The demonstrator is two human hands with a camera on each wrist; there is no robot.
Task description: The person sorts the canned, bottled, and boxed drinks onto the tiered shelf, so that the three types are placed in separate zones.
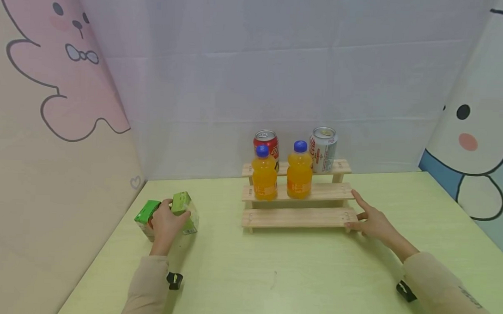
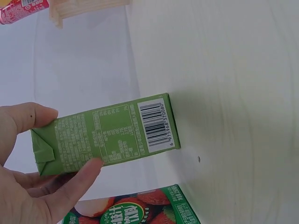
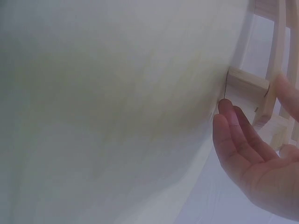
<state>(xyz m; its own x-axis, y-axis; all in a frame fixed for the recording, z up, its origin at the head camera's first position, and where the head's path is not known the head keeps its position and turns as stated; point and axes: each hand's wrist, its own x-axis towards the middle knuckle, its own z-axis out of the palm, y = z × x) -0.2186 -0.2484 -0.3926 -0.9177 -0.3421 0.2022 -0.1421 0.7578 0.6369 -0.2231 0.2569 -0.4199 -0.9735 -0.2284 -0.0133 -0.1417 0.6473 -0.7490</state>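
My left hand (image 1: pixel 166 222) grips a light green drink carton (image 2: pixel 107 133) near its top, thumb on one side and fingers on the other. Its barcode end sits close to the tabletop. Just left of that hand stands another juice carton (image 1: pixel 147 212) with a bright green top; strawberries show on its face in the left wrist view. Over on the right, my right hand (image 1: pixel 374 221) holds the end of a three-step wooden rack (image 1: pixel 295 217), thumb at the lowest step and index finger reaching up to the middle one. Its other fingers lie beside a rack leg (image 3: pixel 247 80).
Two orange drink bottles (image 1: pixel 299 175) with blue caps stand on the middle step. Behind them on the top step are a red can (image 1: pixel 265 138) and a silver-white can (image 1: pixel 325 152). A pale cloth wall (image 1: pixel 195 95) rises behind the light yellow-green table (image 1: pixel 272 268).
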